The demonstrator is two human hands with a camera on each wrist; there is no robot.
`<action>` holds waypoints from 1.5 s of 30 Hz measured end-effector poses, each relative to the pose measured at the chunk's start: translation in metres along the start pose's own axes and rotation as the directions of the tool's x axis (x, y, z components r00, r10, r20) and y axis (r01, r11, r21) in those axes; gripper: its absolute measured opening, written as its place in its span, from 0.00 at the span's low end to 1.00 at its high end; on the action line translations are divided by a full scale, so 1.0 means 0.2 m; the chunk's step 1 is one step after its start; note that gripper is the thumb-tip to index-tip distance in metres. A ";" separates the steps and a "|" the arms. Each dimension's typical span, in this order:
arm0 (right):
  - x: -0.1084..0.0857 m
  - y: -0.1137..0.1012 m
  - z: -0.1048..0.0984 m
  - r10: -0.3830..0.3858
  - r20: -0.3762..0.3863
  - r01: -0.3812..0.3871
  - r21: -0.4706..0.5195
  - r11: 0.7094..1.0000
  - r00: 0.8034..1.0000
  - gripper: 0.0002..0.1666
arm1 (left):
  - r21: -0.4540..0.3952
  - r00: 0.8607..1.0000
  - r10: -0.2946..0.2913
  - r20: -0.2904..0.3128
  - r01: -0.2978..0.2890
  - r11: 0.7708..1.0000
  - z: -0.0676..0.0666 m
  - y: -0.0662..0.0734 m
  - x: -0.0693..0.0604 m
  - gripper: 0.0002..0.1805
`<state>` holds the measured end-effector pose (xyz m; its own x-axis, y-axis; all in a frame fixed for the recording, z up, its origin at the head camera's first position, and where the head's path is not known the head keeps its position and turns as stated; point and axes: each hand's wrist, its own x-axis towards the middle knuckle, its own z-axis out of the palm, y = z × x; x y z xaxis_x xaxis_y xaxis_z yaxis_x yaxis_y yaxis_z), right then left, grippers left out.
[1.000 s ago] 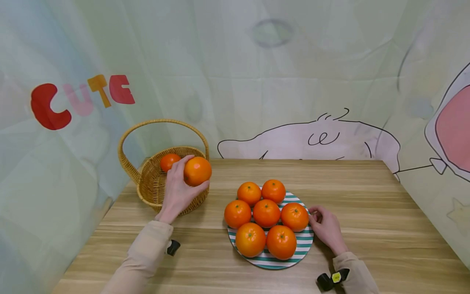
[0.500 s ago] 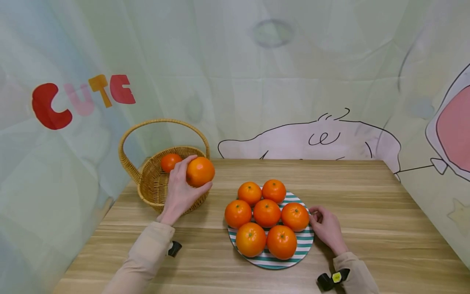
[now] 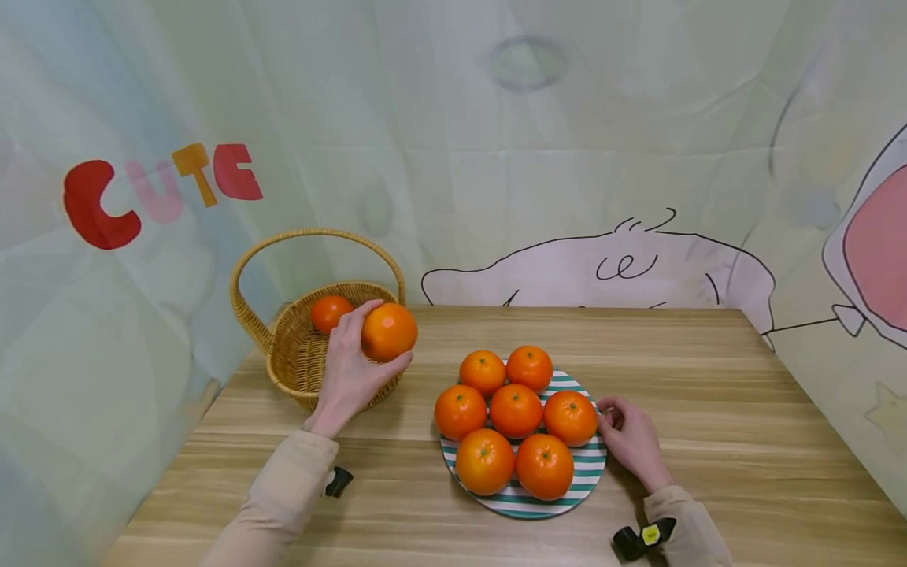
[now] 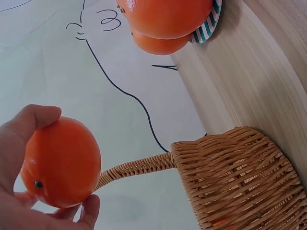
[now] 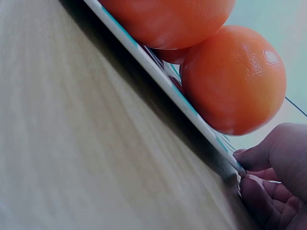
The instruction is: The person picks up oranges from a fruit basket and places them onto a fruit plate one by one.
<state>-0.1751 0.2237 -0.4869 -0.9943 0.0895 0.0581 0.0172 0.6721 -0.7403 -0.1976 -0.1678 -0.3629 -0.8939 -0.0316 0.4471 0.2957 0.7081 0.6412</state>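
Observation:
An orange fruit (image 4: pixel 64 160), like a large mandarin, is gripped between the thumb and fingers of my left hand (image 3: pixel 349 376). In the head view the hand holds it over the right rim of the wicker basket (image 3: pixel 283 366). Another orange (image 3: pixel 331 313) lies inside that basket. Several more oranges (image 3: pixel 516 411) sit on a round plate (image 3: pixel 586 472) with teal and white stripes. At the plate's right edge my right hand (image 3: pixel 633 442) pinches the rim; the right wrist view shows its thumb (image 5: pixel 259 155) above and fingers below.
The wooden table (image 3: pixel 708 378) carries the basket at its back left and the plate near the middle. The basket's tall arched handle (image 3: pixel 319 232) rises above its bowl. A printed cloth (image 3: pixel 460 197) hangs behind the table and at both sides.
My left hand has shifted slightly right with its orange, from over the basket toward the rim. My right hand and the plate stay in place.

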 end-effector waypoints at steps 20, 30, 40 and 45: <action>0.00 0.00 0.00 0.011 0.010 -0.011 -0.004 1.000 1.000 0.14 | -0.015 0.999 0.035 0.001 -0.035 0.999 0.01 0.05 -0.03 0.42; 0.00 0.00 0.00 0.009 0.012 -0.009 -0.002 1.000 1.000 0.14 | -0.024 0.999 0.051 0.000 -0.051 0.998 0.00 0.09 -0.03 0.42; 0.00 -0.01 0.00 0.001 0.021 -0.001 0.004 1.000 1.000 0.14 | -0.027 0.998 0.065 -0.007 -0.065 0.998 0.01 0.09 -0.04 0.42; 0.00 -0.01 0.00 0.003 0.021 -0.003 0.004 1.000 1.000 0.14 | -0.028 0.998 0.061 -0.007 -0.061 0.998 0.01 0.09 -0.05 0.42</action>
<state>-0.1746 0.2232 -0.4857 -0.9962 0.0760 0.0421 0.0196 0.6687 -0.7432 -0.1841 -0.1533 -0.3566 -0.8718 0.0063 0.4899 0.3590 0.6886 0.6300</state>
